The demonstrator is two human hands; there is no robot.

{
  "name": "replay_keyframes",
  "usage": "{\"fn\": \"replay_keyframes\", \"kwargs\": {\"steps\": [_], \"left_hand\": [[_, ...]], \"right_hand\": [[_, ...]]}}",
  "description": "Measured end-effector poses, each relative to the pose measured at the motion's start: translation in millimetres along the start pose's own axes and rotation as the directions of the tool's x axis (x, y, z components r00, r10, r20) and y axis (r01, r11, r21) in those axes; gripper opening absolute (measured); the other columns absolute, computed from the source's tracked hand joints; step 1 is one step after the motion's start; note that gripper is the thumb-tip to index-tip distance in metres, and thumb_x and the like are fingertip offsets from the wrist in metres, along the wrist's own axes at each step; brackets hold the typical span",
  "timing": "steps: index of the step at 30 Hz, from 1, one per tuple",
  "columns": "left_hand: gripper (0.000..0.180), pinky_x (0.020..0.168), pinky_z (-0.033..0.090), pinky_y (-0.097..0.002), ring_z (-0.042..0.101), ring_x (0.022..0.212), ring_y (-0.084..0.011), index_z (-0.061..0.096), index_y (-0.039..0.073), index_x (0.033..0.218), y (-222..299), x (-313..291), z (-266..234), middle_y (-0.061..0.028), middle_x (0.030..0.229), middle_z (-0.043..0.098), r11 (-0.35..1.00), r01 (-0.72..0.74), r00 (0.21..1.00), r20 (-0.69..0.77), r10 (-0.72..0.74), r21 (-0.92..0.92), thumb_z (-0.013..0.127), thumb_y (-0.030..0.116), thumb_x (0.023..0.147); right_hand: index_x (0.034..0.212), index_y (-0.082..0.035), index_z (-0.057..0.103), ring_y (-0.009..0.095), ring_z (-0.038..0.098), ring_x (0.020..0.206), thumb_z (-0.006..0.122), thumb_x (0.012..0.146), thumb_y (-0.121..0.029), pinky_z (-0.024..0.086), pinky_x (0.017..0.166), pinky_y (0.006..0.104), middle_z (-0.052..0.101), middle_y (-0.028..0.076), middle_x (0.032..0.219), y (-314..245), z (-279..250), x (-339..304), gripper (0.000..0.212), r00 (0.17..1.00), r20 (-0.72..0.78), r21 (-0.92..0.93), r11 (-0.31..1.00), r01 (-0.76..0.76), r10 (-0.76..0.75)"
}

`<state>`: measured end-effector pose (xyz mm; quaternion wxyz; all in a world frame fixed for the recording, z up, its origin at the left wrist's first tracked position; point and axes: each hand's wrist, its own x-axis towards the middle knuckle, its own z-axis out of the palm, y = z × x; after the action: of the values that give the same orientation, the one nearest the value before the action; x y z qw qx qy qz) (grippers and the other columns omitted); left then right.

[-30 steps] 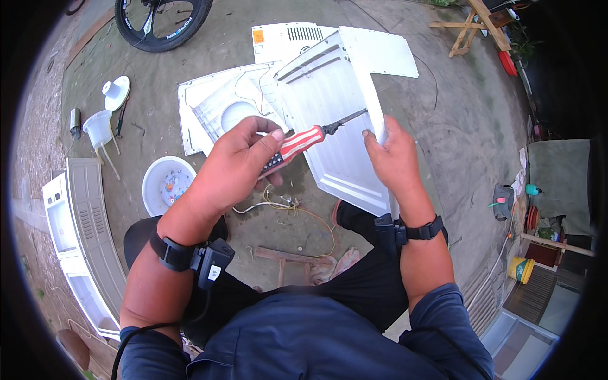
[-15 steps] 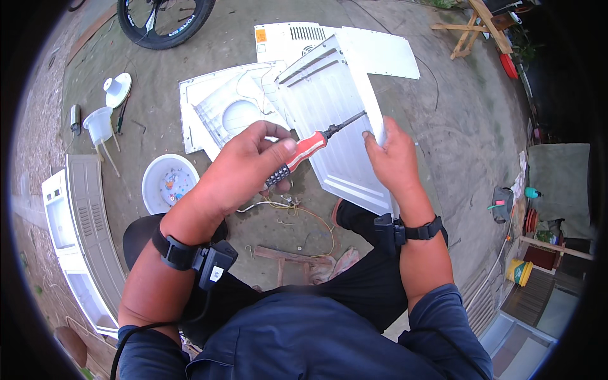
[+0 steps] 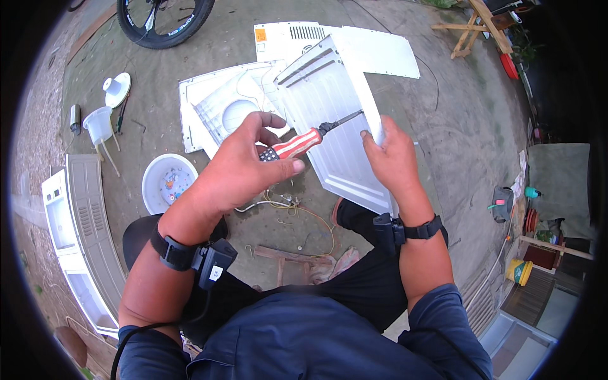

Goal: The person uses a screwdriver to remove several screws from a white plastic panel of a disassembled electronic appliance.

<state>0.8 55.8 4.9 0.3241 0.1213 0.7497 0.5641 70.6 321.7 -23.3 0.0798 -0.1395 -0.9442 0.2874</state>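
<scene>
My left hand (image 3: 239, 163) holds a screwdriver (image 3: 300, 144) with a red-and-white striped handle and a dark, starred butt end. The fingers curl loosely over the butt, and the thumb lies below the handle. Its shaft points up and right, with the tip against the inner side of the folded edge of a white metal panel (image 3: 326, 123). That panel stands tilted in front of me, its ribbed inner face toward my left. My right hand (image 3: 394, 157) grips the panel's right edge, thumb on the inside and fingers wrapped behind.
More white panels (image 3: 196, 79) lie on the ground beyond. At left are a white basin (image 3: 170, 183), a plastic funnel-like cup (image 3: 99, 125) and a beige appliance housing (image 3: 88, 209). Loose wires (image 3: 316, 221) and a small wooden stool (image 3: 285, 256) sit between my legs. A bicycle wheel (image 3: 158, 25) stands at the back.
My left hand has loosened and shifted its hold, the thumb moving from the top of the handle to beneath it. The screwdriver has turned and moved slightly left. My right hand stays on the panel edge.
</scene>
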Motion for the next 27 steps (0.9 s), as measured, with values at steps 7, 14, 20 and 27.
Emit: {"fn": "replay_keyframes", "kwargs": {"steps": [7, 14, 20, 27], "left_hand": [[0.053, 0.065, 0.049, -0.0262, 0.066, 0.084, -0.0135, 0.048, -0.002, 0.134, 5.8, 1.8, -7.8, -0.0090, 0.103, 0.065, 0.914, 0.260, 0.958, 0.199, -0.204, -0.313, 0.071, 0.025, 0.094], [0.048, 0.065, 0.050, -0.0270, 0.067, 0.081, -0.0137, 0.049, 0.000, 0.134, -12.0, 3.0, 0.0, -0.0091, 0.104, 0.065, 1.000, -0.019, 1.000, 0.023, 0.020, -0.022, 0.064, 0.028, 0.099], [0.053, 0.068, 0.050, -0.0276, 0.067, 0.085, -0.0156, 0.047, -0.003, 0.134, 2.3, 5.0, -6.3, -0.0100, 0.106, 0.065, 0.903, 0.279, 0.955, 0.191, -0.226, -0.327, 0.071, 0.022, 0.094], [0.051, 0.066, 0.049, -0.0266, 0.066, 0.083, -0.0140, 0.049, -0.002, 0.133, -23.9, 7.9, -3.5, -0.0090, 0.106, 0.065, 0.994, -0.101, 0.995, -0.003, 0.102, 0.042, 0.067, 0.029, 0.097]], "right_hand": [[0.099, -0.001, 0.060, 0.049, 0.063, 0.081, 0.068, 0.087, -0.016, 0.050, 0.069, 0.0525, 0.065, 0.026, 0.082, 1.0, 0.1, 0.7, 0.021, 1.000, 0.013, -0.039, 0.999, -0.002, 0.003], [0.101, -0.002, 0.061, 0.048, 0.064, 0.081, 0.068, 0.087, -0.016, 0.050, 0.070, 0.0525, 0.066, 0.026, 0.083, 0.1, 1.1, 0.6, 0.021, 1.000, 0.000, -0.030, 1.000, 0.006, -0.006], [0.101, -0.001, 0.061, 0.048, 0.064, 0.081, 0.067, 0.087, -0.016, 0.050, 0.070, 0.0522, 0.066, 0.026, 0.082, 2.6, 0.2, 0.5, 0.021, 1.000, -0.002, -0.017, 1.000, 0.016, -0.016], [0.103, -0.001, 0.061, 0.048, 0.064, 0.082, 0.067, 0.087, -0.017, 0.051, 0.071, 0.0516, 0.067, 0.026, 0.085, 0.1, -0.1, 0.8, 0.023, 1.000, 0.011, -0.019, 1.000, -0.007, 0.008]]}}
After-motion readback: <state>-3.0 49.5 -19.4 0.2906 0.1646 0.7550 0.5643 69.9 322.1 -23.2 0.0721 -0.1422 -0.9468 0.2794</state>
